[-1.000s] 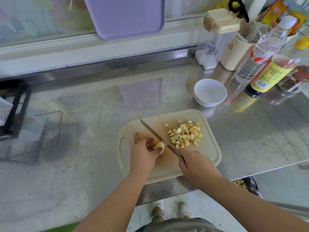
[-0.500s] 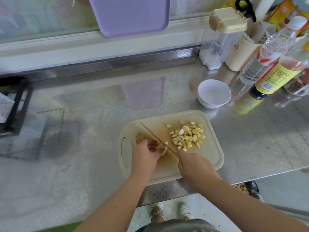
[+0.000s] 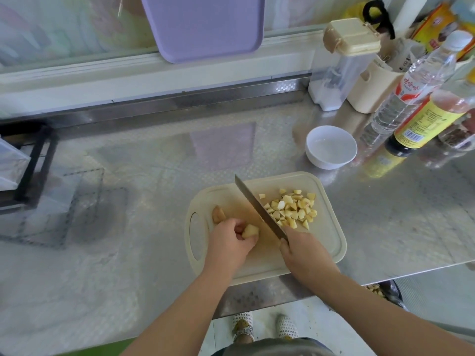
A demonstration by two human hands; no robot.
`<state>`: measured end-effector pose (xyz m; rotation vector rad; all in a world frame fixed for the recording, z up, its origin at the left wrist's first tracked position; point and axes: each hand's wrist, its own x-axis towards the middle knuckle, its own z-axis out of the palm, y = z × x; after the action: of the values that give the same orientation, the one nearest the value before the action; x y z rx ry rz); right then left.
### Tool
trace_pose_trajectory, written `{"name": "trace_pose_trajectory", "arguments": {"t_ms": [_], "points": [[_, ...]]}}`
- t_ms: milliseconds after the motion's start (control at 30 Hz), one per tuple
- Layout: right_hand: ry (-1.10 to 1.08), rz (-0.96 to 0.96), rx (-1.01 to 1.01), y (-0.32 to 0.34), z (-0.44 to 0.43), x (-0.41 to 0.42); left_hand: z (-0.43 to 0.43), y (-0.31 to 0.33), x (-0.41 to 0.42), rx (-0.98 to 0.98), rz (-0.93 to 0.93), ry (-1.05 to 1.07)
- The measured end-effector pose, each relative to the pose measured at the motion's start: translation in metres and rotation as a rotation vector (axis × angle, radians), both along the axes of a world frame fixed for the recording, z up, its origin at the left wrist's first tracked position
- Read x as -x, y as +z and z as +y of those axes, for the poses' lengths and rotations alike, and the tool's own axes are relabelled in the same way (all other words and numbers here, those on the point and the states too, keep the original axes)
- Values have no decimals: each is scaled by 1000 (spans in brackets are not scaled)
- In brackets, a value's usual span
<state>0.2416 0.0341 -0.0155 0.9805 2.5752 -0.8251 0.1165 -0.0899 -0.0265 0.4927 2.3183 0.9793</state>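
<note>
A cream cutting board (image 3: 331, 242) lies on the steel counter near its front edge. My left hand (image 3: 228, 242) pinches a pale apple chunk (image 3: 249, 231) on the board. My right hand (image 3: 303, 250) grips the handle of a knife (image 3: 258, 206), whose blade slants up-left and stands just right of the chunk. A pile of diced apple pieces (image 3: 291, 210) lies on the board's right half. Behind my left hand rests a brownish apple piece (image 3: 218, 214).
A white bowl (image 3: 331, 146) stands behind the board. Bottles (image 3: 416, 80), a clear lidded container (image 3: 341, 65) and a cream holder crowd the back right. A purple tray (image 3: 203, 24) leans on the wall. A black rack (image 3: 33, 160) sits at the left.
The knife blade has shifted to the right of the apple chunk, toward the diced pile. My left hand still holds the chunk in about the same spot.
</note>
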Motion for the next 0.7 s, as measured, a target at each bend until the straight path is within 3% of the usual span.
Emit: {"name": "trace_pose_trajectory", "arguments": {"t_ms": [267,700], "points": [[49,24,33,8,5,-11,0,2,7,121,31,-47],[164,-6,-11,6,-1,-14,-2,2,2,53,38,24]]}}
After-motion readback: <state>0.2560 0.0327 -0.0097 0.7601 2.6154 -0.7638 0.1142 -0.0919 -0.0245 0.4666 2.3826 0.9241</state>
